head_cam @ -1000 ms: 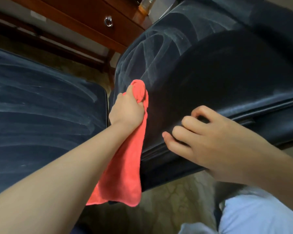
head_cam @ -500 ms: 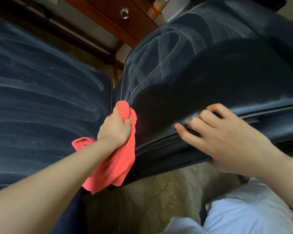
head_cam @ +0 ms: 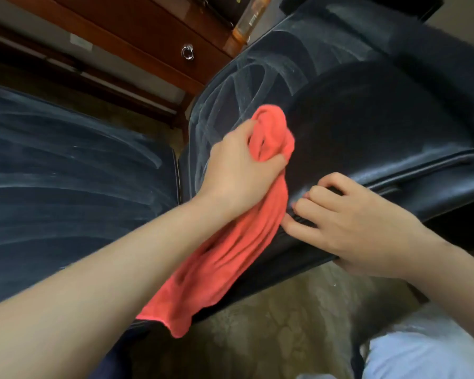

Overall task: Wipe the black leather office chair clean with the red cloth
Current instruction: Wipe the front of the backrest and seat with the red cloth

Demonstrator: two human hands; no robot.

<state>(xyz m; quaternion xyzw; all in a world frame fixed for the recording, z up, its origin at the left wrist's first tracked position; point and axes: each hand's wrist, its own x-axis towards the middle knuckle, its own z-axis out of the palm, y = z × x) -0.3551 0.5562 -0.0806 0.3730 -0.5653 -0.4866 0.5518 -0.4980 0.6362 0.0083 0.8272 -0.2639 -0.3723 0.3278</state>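
**Squarely on the leather: cloth in 1 fist, chair edge in the other**

Here the left hand (head_cam: pixel 236 165) is clenched round the bunched top of the cloth (head_cam: pixel 230 242) and presses it against the chair (head_cam: pixel 367 127), near the middle of the view. The wad pokes out of the fist toward 1 o'clock. The rest hangs loose toward 7 o'clock, draped over the chair's lower edge.

From 10 to 12 o'clock of the wad the leather carries pale curved smears; toward 3 o'clock it is dark and glossy.

The right hand (head_cam: pixel 353 222) sits at 4 o'clock of the left. Its fingers curl over a seam at the chair's edge, the lowest fingertip just beside the cloth; the thumb is hidden. The 2 hands are near but apart.

At 9 o'clock a 2nd dark cushion (head_cam: pixel 66 173) is streaked too. A wooden drawer (head_cam: pixel 148 31) with a ring pull (head_cam: pixel 187 52) shows at 11 o'clock, and a bottle (head_cam: pixel 248 20) at 12. A patterned floor (head_cam: pixel 271 324) lies at 6 and a pale blue trouser leg (head_cam: pixel 422 356) at 5.
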